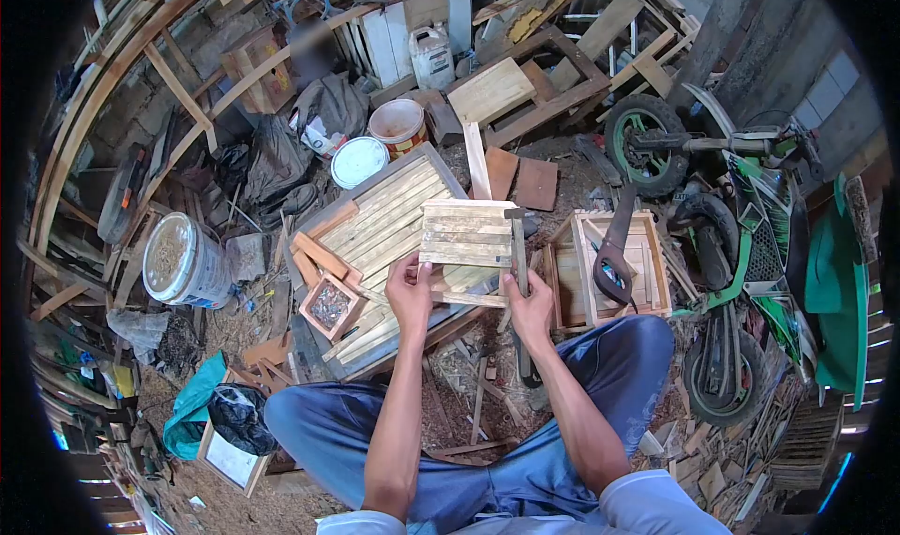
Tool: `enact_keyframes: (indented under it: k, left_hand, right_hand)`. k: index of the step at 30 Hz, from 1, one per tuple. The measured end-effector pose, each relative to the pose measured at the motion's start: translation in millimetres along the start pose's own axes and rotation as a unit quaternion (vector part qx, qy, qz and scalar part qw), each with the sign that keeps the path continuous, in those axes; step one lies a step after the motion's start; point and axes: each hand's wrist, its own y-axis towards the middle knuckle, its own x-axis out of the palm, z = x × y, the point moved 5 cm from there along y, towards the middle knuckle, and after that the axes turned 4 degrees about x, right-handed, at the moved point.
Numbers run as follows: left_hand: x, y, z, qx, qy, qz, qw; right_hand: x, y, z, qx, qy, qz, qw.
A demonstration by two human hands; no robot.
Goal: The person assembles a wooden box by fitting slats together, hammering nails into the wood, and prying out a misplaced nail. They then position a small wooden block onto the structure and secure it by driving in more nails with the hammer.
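My left hand (410,293) is closed on the lower left corner of a small slatted wooden panel (466,237), its thumb on the front. My right hand (531,306) is wrapped round a hammer (521,244), and its thumb lies against the panel's lower right corner. The hammer stands almost upright along the panel's right side, head at the top. A narrow wood strip (469,300) spans between both hands below the slats. Beneath lies a larger slatted board (375,218) in a dark frame. On it sits a small wooden box (322,321) holding small metal bits, probably nails.
A wooden crate (565,296) at right carries a handsaw (614,244). Beyond it stands a green motorbike (741,263). Buckets, including a white bucket (192,272), stand left and behind. Scrap wood (722,469) litters the floor; curved wooden frames (141,38) lean at upper left.
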Motion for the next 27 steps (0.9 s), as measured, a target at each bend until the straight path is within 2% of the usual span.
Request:
enact_keyframes:
  k: [8,11,12,15,18,21,24,27]
  left_hand:
    - [5,0,4,0.002,0.033,0.019,0.999]
    - [13,-2,53,0.172,0.25,0.07,0.95]
    - [23,2,65,0.196,0.204,0.049,0.958]
    - [58,23,88,0.286,0.179,-0.004,0.941]
    - [86,42,93,0.344,0.195,-0.057,0.917]
    - [98,46,85,0.367,0.259,-0.065,0.891]
    - [86,49,77,0.34,0.25,-0.032,0.906]
    - [46,61,52,0.178,0.112,0.093,0.973]
  right_hand:
    - [2,0,5,0.012,0.019,0.011,1.0]
    - [1,0,1,0.022,0.012,0.005,1.0]
    - [1,0,0,0.028,0.007,0.001,1.0]
    - [3,2,11,-0.007,0.008,0.018,1.0]
    - [4,2,8,-0.007,0.028,0.015,0.999]
    - [3,0,7,0.01,0.033,0.018,0.999]
    - [3,0,7,0.028,0.019,0.008,0.999]
    - [2,-1,1,0.043,0.04,-0.009,0.998]
